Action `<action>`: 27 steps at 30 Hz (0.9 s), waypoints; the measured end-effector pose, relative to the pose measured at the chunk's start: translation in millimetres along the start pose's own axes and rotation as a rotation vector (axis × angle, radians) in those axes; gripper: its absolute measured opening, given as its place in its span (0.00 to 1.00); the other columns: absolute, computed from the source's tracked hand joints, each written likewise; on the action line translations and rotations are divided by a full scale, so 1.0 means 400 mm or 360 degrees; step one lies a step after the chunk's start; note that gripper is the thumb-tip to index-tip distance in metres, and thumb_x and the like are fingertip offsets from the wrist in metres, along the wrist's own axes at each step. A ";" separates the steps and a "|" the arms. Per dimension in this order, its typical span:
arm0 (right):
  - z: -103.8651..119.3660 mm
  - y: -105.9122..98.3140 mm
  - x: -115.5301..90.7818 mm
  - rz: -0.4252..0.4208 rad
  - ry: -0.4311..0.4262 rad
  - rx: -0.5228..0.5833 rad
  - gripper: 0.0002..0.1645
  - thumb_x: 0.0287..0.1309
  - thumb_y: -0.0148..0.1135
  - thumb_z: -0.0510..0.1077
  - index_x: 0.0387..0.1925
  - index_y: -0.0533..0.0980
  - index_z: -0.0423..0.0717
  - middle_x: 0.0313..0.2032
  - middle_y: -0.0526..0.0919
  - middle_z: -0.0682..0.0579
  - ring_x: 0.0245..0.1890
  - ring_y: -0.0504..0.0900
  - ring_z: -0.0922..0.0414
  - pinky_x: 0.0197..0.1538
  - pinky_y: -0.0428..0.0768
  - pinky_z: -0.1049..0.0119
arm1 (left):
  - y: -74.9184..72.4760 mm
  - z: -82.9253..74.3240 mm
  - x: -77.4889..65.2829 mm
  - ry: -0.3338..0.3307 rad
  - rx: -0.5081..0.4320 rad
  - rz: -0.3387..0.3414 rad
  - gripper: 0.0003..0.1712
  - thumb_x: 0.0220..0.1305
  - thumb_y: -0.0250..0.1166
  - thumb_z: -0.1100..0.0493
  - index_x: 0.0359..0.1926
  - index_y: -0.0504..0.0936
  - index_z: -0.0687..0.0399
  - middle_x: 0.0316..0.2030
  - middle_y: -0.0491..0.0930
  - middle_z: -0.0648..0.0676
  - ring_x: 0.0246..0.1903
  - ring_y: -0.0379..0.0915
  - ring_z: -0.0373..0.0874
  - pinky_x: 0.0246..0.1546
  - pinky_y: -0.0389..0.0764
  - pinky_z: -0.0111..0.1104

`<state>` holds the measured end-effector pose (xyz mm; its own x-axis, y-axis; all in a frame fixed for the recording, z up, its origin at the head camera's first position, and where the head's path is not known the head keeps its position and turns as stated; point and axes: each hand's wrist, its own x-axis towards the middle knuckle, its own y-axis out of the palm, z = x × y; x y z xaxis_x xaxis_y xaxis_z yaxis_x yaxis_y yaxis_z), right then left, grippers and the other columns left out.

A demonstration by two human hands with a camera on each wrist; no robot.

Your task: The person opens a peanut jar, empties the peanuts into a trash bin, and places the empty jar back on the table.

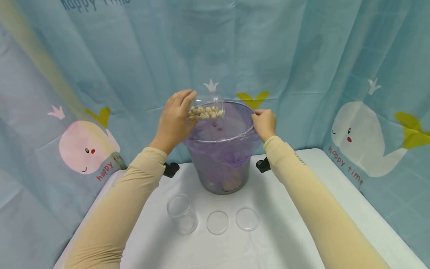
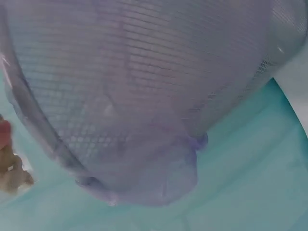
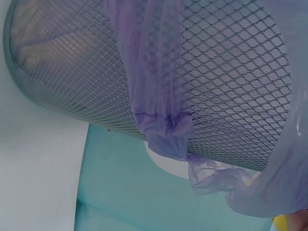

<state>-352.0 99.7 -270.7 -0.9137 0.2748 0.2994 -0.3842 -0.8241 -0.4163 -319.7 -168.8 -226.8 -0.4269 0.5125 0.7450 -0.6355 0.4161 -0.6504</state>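
My left hand point(image 1: 176, 117) holds a clear jar point(image 1: 217, 106) on its side above the left part of a bin's opening, its mouth turned right. Beige, rounded, nut-like pieces point(image 1: 203, 113) lie along the jar's lower side; a few show at the edge of the left wrist view. The mesh wastebasket point(image 3: 231, 82) stands upright, lined with a thin purple plastic bag point(image 1: 231, 152) folded over its rim. At the rim's right side, my right hand point(image 1: 265, 123) grips the bag's edge. Small dark reddish bits and a pale lump show inside the bin.
A second clear jar point(image 1: 183, 215) stands at the table's front left. Beside it two round transparent lids point(image 1: 217, 223) lie flat on the white table point(image 1: 215, 254). Black clamps point(image 1: 171, 170) sit at the table's back edge, before a blue printed curtain point(image 1: 151, 56).
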 end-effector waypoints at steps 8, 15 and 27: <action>-0.008 -0.006 0.002 0.0009 0.0013 -0.0018 0.21 0.69 0.53 0.40 0.59 0.77 0.37 0.58 0.81 0.39 0.39 0.83 0.48 0.44 0.81 0.63 | 0.005 -0.005 0.004 0.0005 -0.0019 0.0006 0.36 0.52 0.69 0.72 0.64 0.71 0.65 0.62 0.73 0.67 0.65 0.68 0.63 0.71 0.68 0.48; -0.013 -0.010 0.005 -0.0009 0.0012 -0.0013 0.21 0.69 0.52 0.40 0.59 0.77 0.37 0.58 0.81 0.40 0.46 0.84 0.47 0.44 0.79 0.64 | 0.013 -0.007 0.011 0.0005 -0.0020 0.0063 0.35 0.53 0.68 0.72 0.64 0.71 0.64 0.63 0.74 0.66 0.65 0.68 0.62 0.71 0.68 0.48; -0.012 -0.013 0.006 -0.0003 0.0003 -0.0052 0.20 0.69 0.52 0.40 0.58 0.78 0.38 0.57 0.82 0.41 0.23 0.72 0.62 0.31 0.71 0.72 | 0.017 -0.024 0.013 0.0000 -0.0048 0.0110 0.36 0.52 0.69 0.72 0.65 0.71 0.65 0.63 0.74 0.66 0.65 0.68 0.61 0.72 0.67 0.47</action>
<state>-352.9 106.9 -272.0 -0.9132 0.2774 0.2984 -0.3901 -0.8068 -0.4438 -320.3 -156.2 -228.8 -0.4692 0.5408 0.6982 -0.5847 0.4022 -0.7045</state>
